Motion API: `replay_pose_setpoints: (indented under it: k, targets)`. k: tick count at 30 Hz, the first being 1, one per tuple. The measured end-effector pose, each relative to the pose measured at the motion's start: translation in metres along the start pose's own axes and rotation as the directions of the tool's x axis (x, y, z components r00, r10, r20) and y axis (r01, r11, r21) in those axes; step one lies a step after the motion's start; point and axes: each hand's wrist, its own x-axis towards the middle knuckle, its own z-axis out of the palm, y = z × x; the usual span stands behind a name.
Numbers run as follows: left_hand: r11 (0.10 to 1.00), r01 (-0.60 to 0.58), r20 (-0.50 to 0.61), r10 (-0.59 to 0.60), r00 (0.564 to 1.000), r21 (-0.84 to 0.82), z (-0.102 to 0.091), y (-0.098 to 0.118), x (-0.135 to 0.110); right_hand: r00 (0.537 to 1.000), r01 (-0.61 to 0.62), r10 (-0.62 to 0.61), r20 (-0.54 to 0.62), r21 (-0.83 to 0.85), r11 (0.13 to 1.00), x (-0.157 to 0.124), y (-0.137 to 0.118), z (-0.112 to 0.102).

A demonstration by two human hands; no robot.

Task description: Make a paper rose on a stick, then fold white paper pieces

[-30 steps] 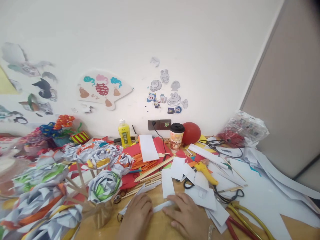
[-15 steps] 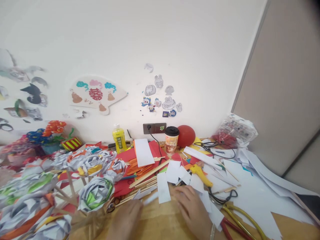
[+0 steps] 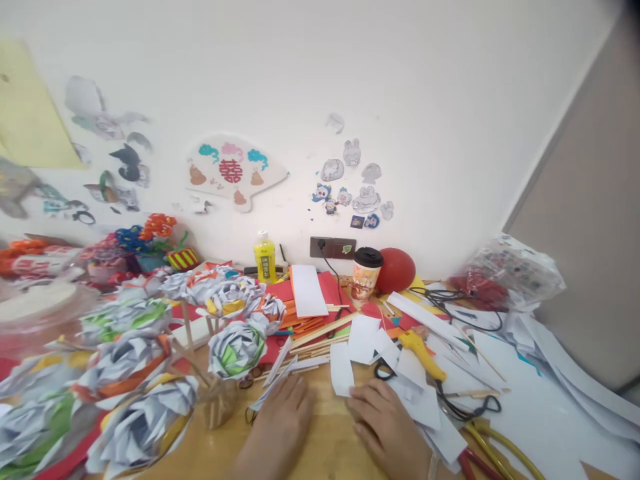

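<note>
The counter [image 3: 330, 437] is smooth, lightly glossy wood; the white slip [image 3: 341, 368], smooth matt paper; the flowers [image 3: 237, 351], creased matt paper. The balloon [image 3: 399, 270] looks smooth, glossy; the bag [image 3: 523, 270], crinkled clear plastic.

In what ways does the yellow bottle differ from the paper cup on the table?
The yellow bottle has a white cap, while the paper cup has a black lid. The bottle narrows toward its top; the cup widens toward its lid. The bottle carries a dark green label, the cup an orange-and-white print. Both stand upright near the wall.
</note>
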Motion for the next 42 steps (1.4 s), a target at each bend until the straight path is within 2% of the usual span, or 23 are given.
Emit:
replay_pose_setpoints:
  k: [4,9,11,12,14,17,19,23,27,29,31,34,36,39,41,42]
  targets:
    - [0.999,0.017,-0.041,-0.018,0.999,-0.036,0.002,-0.001,-0.004,0.985,0.169,-0.166,-0.046,0.064,0.984,0.001,0.0,0.004]
    - [0.982,-0.102,-0.105,0.086,0.991,-0.158,0.002,0.005,-0.005,0.939,0.343,-0.335,-0.075,0.225,0.912,0.005,-0.009,0.0]
    - [0.971,-0.093,-0.102,0.072,0.992,-0.219,0.0,0.009,-0.005,0.928,0.372,-0.359,-0.098,0.265,0.889,0.005,-0.008,0.0]
    - [0.966,-0.073,-0.087,0.053,0.995,-0.249,-0.001,0.011,-0.005,0.938,0.346,-0.327,-0.116,0.236,0.908,0.004,-0.005,0.0]
    - [0.958,-0.053,-0.058,0.038,0.998,-0.281,-0.002,0.012,-0.004,0.973,0.196,-0.182,-0.144,0.087,0.977,0.001,0.003,0.004]
    - [0.952,-0.14,-0.102,0.116,0.988,-0.271,0.002,0.011,-0.004,0.983,-0.061,0.037,-0.182,-0.124,0.99,-0.003,0.016,0.011]
    - [0.94,-0.203,-0.16,0.164,0.973,-0.275,0.005,0.011,-0.003,0.979,-0.122,0.096,-0.179,-0.138,0.983,-0.004,0.019,0.015]
    - [0.903,-0.297,-0.21,0.239,0.948,-0.311,0.0,0.013,0.0,0.983,-0.129,0.126,-0.133,-0.011,0.992,-0.002,0.012,0.011]
    - [0.863,-0.389,-0.289,0.302,0.909,-0.323,-0.014,0.009,0.004,0.998,-0.055,0.064,-0.029,0.251,0.967,-0.001,0.001,0.0]
    - [0.85,-0.402,-0.332,0.291,0.897,-0.341,-0.018,0.006,0.005,0.999,0.001,0.012,-0.031,0.379,0.925,-0.001,-0.003,-0.004]
    - [0.859,-0.364,-0.345,0.239,0.908,-0.361,-0.02,0.004,0.005,0.996,0.054,-0.021,-0.084,0.419,0.906,-0.002,-0.008,-0.006]
    - [0.887,-0.268,-0.327,0.143,0.934,-0.377,-0.021,0.004,0.003,0.977,0.117,-0.055,-0.205,0.305,0.945,-0.003,-0.014,-0.008]
    - [0.91,-0.198,-0.311,0.081,0.947,-0.365,-0.02,0.006,0.001,0.947,0.098,-0.035,-0.32,0.18,0.979,-0.003,-0.013,-0.013]
    - [0.949,-0.097,-0.275,0.011,0.961,-0.3,-0.017,0.006,0.0,0.855,-0.032,0.03,-0.517,0.006,0.999,0.008,0.002,-0.031]
    - [0.958,-0.122,-0.269,0.049,0.962,-0.26,-0.014,0.006,0.0,0.795,-0.121,0.019,-0.607,-0.128,0.984,0.023,0.019,-0.044]
    - [0.955,-0.155,-0.27,0.084,0.959,-0.253,-0.013,0.007,0.001,0.787,-0.152,-0.007,-0.617,-0.205,0.967,0.03,0.026,-0.048]
